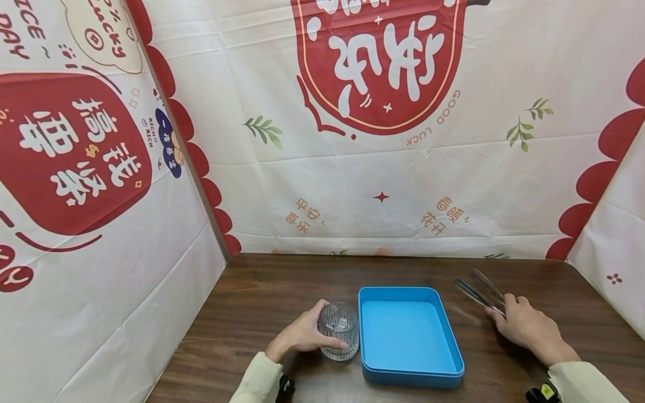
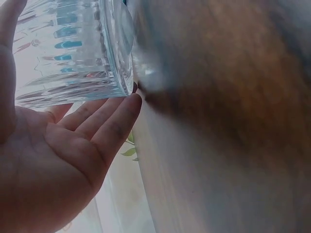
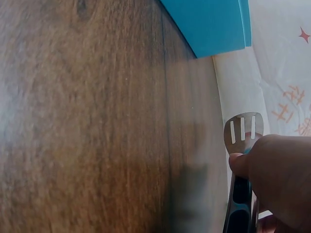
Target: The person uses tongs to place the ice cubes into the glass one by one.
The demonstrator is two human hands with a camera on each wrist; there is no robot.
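Note:
A clear ribbed drinking glass stands at the left of a blue rectangular tray, close to its wall. My left hand grips the glass from the left, thumb on the near side and fingers round the far side. In the left wrist view the fingers reach along the base of the glass. Right of the tray, my right hand holds metal tongs, their two arms spread and pointing away from me. The right wrist view shows a slotted tong head and dark handle parts.
Everything stands on a dark wooden table. A white printed cloth hangs behind its far edge, with more cloth along the left and right sides.

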